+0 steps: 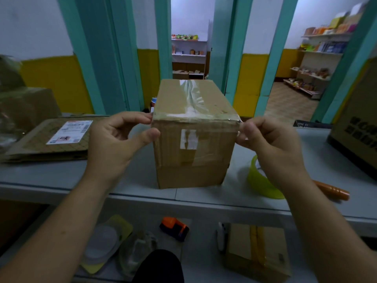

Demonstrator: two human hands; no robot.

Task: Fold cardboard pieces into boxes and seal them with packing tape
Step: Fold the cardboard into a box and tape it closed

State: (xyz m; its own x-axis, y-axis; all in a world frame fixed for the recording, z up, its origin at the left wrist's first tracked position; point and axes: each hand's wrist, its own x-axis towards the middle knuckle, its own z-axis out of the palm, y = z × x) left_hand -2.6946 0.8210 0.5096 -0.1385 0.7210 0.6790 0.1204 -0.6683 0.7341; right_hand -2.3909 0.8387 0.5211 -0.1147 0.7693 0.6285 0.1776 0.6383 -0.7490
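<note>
Wrinkling risked: tape strip (183, 116) along near top edge of box (191, 156), counter (61, 176) centre. 9 o'clock corner pinched by left hand (120, 137), tape end at 3 o'clock pinched by right hand (271, 139). Uneven pull: strip skewed, corner unsealed.

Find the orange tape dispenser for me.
Head view: the orange tape dispenser lies on the lower shelf under the counter, near centre, below the cardboard box and left of a smaller taped box.
</note>
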